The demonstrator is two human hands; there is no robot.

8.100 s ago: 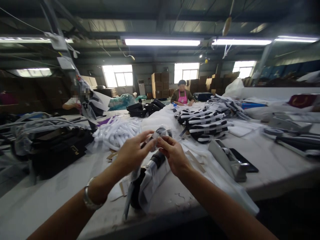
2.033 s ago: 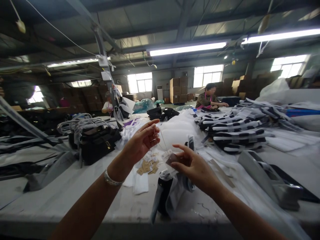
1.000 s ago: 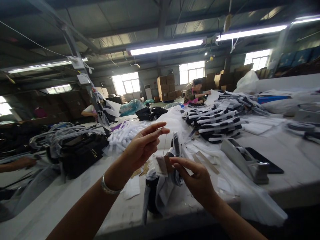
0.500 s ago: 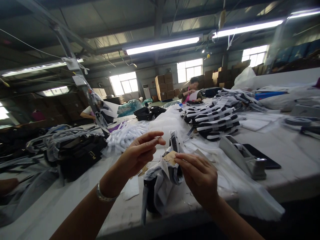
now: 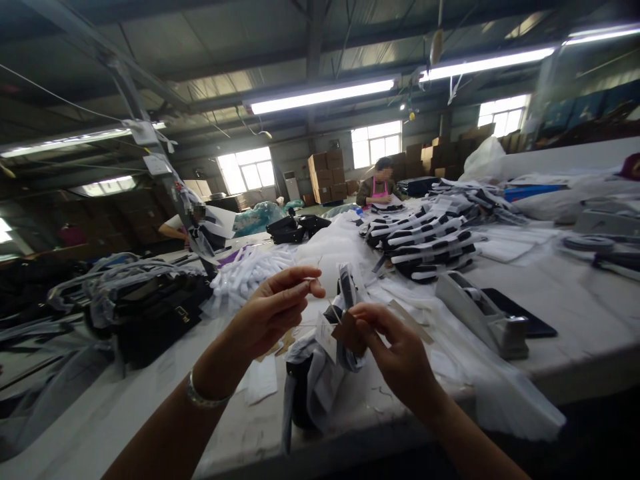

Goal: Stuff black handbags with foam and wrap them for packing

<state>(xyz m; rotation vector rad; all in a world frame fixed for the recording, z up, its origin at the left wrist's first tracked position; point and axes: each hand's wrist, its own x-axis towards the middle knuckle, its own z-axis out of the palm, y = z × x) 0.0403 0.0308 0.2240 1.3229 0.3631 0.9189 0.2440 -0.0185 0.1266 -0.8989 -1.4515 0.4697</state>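
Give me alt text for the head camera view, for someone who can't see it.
A right hand holds a brown tag and the left hand pinches a thin string above a partly wrapped black item on a white worktable. A gray tape dispenser stands to the right; beyond is a person in a pink apron.

The white tabletop point(image 5: 575, 307) bears a wrapped black bag point(image 5: 300, 393) near its front edge, with brown paper pieces point(image 5: 286, 341) and a white slip point(image 5: 263, 381) just beside it. On the right lie a grey dispenser point(image 5: 475, 313), a dark flat pad point(image 5: 523, 317) and plastic film point(image 5: 515, 397) drooping over the edge. Farther back sit stacked black-and-white bundles point(image 5: 430, 250) and a heap of white rolls point(image 5: 253, 267); a black bag with a gold clasp point(image 5: 155, 320) stands on the left
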